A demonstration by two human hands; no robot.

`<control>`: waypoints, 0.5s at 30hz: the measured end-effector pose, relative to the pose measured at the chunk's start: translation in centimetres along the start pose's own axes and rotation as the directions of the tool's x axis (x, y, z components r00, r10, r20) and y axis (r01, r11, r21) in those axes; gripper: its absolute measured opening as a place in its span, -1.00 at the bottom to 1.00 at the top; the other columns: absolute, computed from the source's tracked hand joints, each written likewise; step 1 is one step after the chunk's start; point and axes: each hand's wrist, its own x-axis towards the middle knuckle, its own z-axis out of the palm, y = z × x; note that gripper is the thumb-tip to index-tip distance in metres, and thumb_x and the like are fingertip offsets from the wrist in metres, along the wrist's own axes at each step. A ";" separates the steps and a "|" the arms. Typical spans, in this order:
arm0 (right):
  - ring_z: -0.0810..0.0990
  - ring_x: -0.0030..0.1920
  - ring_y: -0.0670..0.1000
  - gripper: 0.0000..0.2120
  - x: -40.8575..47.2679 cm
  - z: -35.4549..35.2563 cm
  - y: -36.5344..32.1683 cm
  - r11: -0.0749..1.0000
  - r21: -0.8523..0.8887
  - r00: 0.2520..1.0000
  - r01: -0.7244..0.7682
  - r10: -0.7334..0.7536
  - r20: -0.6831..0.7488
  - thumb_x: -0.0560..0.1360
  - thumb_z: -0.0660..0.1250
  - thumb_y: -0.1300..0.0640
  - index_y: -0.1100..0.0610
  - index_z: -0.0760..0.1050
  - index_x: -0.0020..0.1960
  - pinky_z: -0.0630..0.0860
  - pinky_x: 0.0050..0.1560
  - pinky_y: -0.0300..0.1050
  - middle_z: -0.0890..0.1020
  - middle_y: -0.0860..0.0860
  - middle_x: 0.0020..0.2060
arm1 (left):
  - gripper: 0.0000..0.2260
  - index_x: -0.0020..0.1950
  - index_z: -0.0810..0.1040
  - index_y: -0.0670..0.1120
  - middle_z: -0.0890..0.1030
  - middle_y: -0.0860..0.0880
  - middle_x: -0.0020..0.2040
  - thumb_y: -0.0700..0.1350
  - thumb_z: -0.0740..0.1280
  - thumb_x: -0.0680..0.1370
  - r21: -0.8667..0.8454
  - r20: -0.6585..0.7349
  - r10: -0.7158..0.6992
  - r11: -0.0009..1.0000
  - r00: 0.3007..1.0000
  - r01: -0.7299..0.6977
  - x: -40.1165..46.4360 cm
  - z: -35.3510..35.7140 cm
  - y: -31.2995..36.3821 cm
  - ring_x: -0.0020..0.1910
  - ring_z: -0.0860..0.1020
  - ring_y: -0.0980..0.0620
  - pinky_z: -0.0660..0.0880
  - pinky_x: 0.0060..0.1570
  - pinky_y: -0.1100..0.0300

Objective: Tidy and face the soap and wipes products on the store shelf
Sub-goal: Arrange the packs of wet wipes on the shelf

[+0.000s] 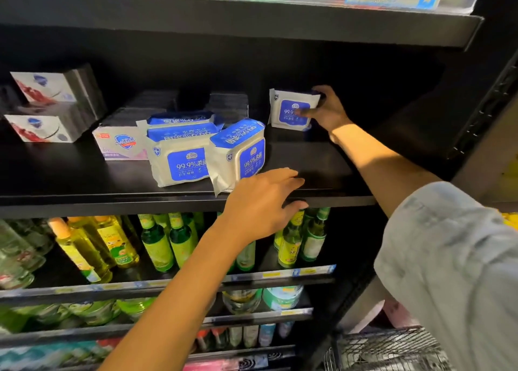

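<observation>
My right hand (326,110) grips a wipes pack (293,110) standing upright at the back right of the shelf (322,160), label facing me. My left hand (263,202) rests open on the shelf's front edge, fingers loose, just beside a tilted pack (238,152). Left of that sit stacked packs (179,152), then soap boxes (120,146).

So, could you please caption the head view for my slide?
Right hand grips a wipes pack upright; left hand rests on the shelf edge.
</observation>
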 end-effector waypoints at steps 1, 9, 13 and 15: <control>0.61 0.11 -0.07 -0.21 0.3 0.1 0.1 1.000 0.004 1.000 0.009 -0.009 -0.008 0.38 0.64 0.30 0.20 0.32 0.49 0.63 -0.20 -0.34 0.56 0.02 0.18 | -0.50 0.57 0.44 0.10 0.37 0.16 0.59 0.25 0.24 0.67 0.009 0.001 -0.002 1.000 1.000 0.002 0.0 0.0 0.0 0.49 0.43 0.03 0.48 0.26 0.05; 0.56 0.05 -0.15 -0.24 2.8 0.9 1.2 0.999 0.031 0.998 0.034 -0.033 -0.046 0.42 0.58 0.36 0.25 0.27 0.49 0.59 -0.17 -0.42 0.51 0.01 0.16 | -0.54 0.50 0.52 0.10 0.47 0.16 0.51 0.24 0.28 0.65 0.055 -0.061 0.028 0.998 0.998 -0.024 0.1 0.9 -0.4 0.36 0.56 0.03 0.55 0.01 0.10; 0.53 0.07 -0.12 -0.24 4.3 1.5 1.5 0.999 0.005 0.996 0.040 -0.039 -0.079 0.42 0.58 0.38 0.29 0.24 0.49 0.61 -0.06 -0.37 0.48 -0.01 0.14 | -0.59 0.39 0.63 0.05 0.60 0.09 0.40 0.19 0.40 0.59 0.051 -0.153 0.070 0.997 0.986 -0.063 -0.2 1.5 -0.7 0.25 0.65 0.01 0.58 -0.15 0.13; 0.58 0.12 -0.03 -0.22 5.0 1.6 1.8 1.000 -0.012 0.998 0.016 -0.017 -0.067 0.38 0.62 0.36 0.30 0.27 0.46 0.66 0.03 -0.20 0.53 0.01 0.13 | -0.59 0.37 0.64 0.04 0.62 0.07 0.39 0.18 0.42 0.58 0.039 -0.167 0.069 0.997 0.983 -0.064 -0.2 1.7 -0.7 0.29 0.63 0.01 0.62 -0.12 0.10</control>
